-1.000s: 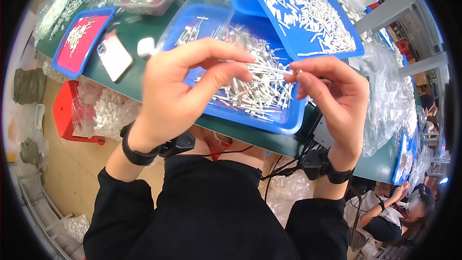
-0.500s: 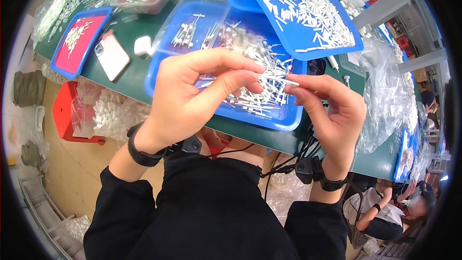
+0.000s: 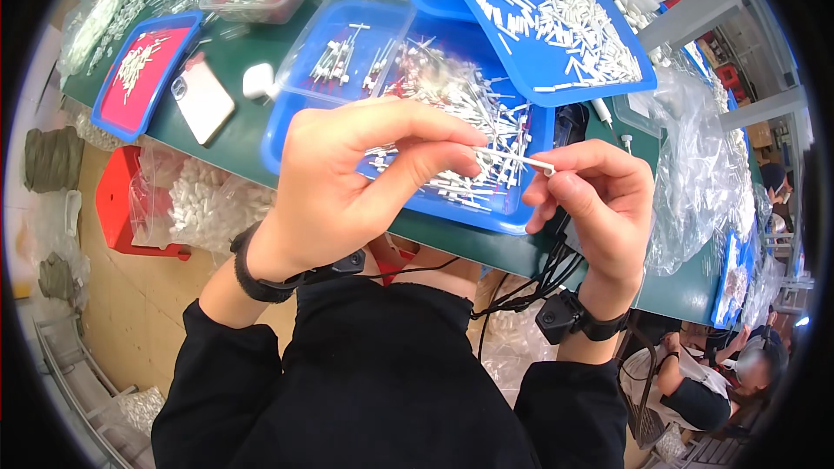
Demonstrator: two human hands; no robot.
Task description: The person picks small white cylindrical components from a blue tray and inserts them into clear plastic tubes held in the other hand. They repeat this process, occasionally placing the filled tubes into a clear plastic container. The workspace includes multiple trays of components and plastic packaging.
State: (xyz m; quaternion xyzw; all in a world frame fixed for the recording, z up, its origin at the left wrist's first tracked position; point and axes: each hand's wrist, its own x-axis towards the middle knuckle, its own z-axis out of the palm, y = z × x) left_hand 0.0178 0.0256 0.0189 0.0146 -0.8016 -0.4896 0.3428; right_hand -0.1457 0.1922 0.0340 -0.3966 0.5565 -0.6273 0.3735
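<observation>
A thin white stick [image 3: 511, 155] runs between my two hands, above the heap of similar pieces. My left hand [image 3: 334, 178] pinches its left end between thumb and forefinger. At the other end, my right hand [image 3: 604, 204] closes its thumb and forefinger around the stick's tip, where a small white round bit shows; whether it is a separate part I cannot tell. Below the hands is a blue tray [image 3: 512, 224] heaped with thin white sticks [image 3: 469, 187]. In its far left part stands a clear bin [image 3: 304, 65] with a few more sticks.
A blue tray of short white tubes [image 3: 569, 30] overlaps the far right side. Leftward lie a phone [image 3: 204, 104], a white earphone case [image 3: 258, 82] and a small blue tray with a pink base [image 3: 109, 108]. Plastic bags [image 3: 686, 174] cover the right; another person [image 3: 695, 382] sits there.
My right hand has turned and come slightly lower, its fingers now curled at the stick's end. More of the stick shows between the hands. My left hand has barely shifted.
</observation>
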